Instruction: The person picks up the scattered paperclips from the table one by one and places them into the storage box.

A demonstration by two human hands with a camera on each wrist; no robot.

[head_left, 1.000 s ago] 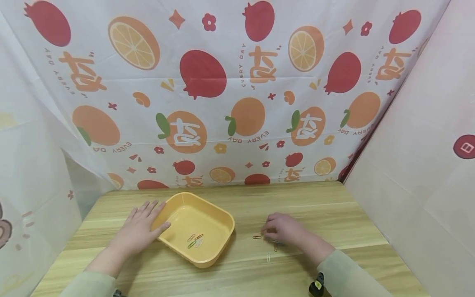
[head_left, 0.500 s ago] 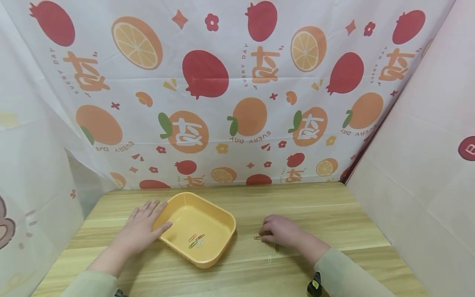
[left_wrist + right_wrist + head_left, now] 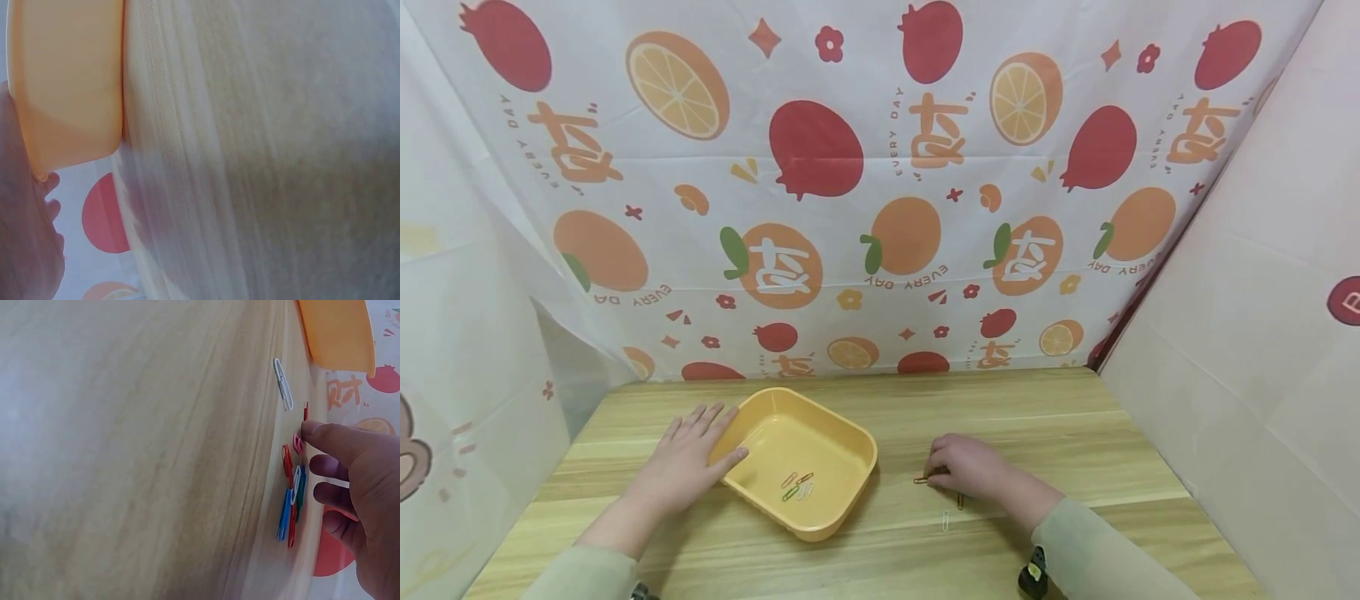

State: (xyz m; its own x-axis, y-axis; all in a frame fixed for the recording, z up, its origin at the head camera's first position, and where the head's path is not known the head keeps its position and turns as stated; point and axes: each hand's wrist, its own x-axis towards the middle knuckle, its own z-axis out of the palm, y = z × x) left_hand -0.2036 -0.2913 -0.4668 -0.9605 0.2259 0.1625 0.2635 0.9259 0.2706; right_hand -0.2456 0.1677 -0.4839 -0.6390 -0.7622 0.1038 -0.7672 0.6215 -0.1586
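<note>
My left hand (image 3: 681, 467) rests with spread, fairly straight fingers on the left rim of a yellow plastic tray (image 3: 842, 442), its thumb reaching over the inside. Several paper clips (image 3: 792, 493) lie in the tray. To the right of it, my right hand (image 3: 970, 471) has its fingertips down at the tabletop, at a red paper clip (image 3: 306, 411). The thumb meets one end of that clip; the index fingertip is hidden. Beside the fingers lie a pink clip (image 3: 297, 444) and a cluster of red, blue, green and white clips (image 3: 292, 500), mostly covered by the hand in the head view.
A white paper clip (image 3: 946, 522) lies apart, nearer the front of the wooden table (image 3: 880, 567). A fruit-printed cloth (image 3: 850, 167) hangs behind the table, and pale sheets (image 3: 1240, 333) stand along both sides.
The right hand has lowered slightly and drawn its fingertips in to the red clip, then held still. The left hand and tray have kept their places; the head view shifted a little.
</note>
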